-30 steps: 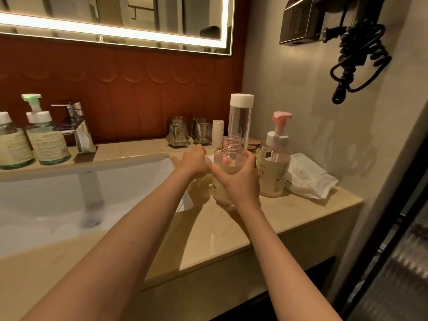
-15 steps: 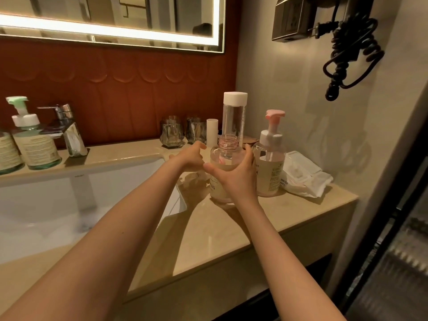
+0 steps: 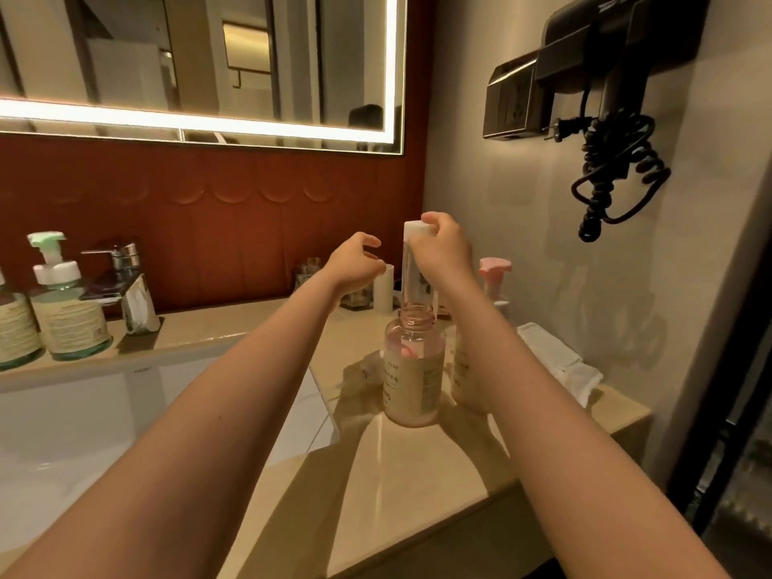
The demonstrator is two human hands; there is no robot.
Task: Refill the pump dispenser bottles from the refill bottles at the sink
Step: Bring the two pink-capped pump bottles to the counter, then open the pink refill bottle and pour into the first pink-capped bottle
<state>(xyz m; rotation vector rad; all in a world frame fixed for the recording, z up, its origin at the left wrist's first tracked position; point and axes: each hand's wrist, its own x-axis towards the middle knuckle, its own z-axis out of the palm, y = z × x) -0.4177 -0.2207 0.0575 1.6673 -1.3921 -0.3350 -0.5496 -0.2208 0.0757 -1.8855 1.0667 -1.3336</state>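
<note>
First-person view down two bare forearms to a beige stone counter (image 3: 417, 486) beside a white sink basin (image 3: 104, 432). The right hand (image 3: 438, 244) curls its fingers round the white cap (image 3: 413, 228) of a tall clear plastic refill bottle (image 3: 411, 282), which is upright, its base hidden behind a squat clear pump dispenser bottle (image 3: 413, 369) with a cream label. That dispenser stands on the counter with its pump off and its ribbed neck open; how full it is cannot be told. The left hand (image 3: 355, 261) hovers just beside the cap, fingers loosely curled, holding nothing. A second dispenser bottle with a pink pump (image 3: 495, 267) stands behind the right forearm. The step in hand looks like uncapping the refill. It would go best with the left hand steadying the bottle's body while the right twists, keeping the bottle upright so nothing spills. The cap should then be set down well away from the basin.
</note>
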